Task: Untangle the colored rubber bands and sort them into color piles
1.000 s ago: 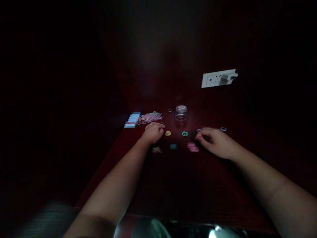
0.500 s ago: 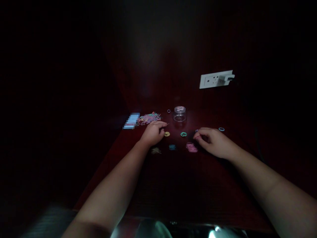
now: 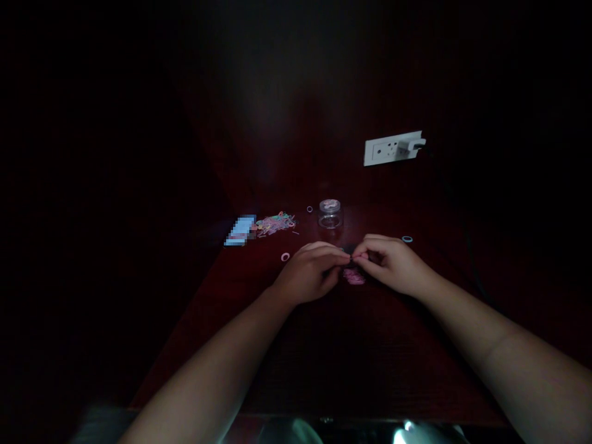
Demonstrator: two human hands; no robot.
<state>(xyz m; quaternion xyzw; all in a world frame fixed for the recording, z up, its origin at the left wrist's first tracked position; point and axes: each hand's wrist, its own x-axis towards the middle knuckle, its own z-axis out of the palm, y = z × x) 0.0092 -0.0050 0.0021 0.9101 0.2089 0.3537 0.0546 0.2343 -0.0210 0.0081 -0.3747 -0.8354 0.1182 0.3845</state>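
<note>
My left hand reaches over the table, fingers bent together, its fingertips meeting those of my right hand. Both hands are closed in a pinch; whatever sits between the fingertips is too small and dark to make out. Just below the meeting point lies a small pile of pink elastic bands. To the left of my left hand is a single pink band. Beyond my right hand rests a light blue band. My left hand covers the spot where other small bands lay.
A heap of mixed coloured bands lies at the back left beside a phone with a lit, blurred screen. A clear lidded jar stands at the back, a pale band near it. A wall socket holds a plug.
My left hand has moved right and nearer, away from beside the heap, to meet my right hand. It now hides the yellow, teal and blue bands. A pink band shows at its left.
</note>
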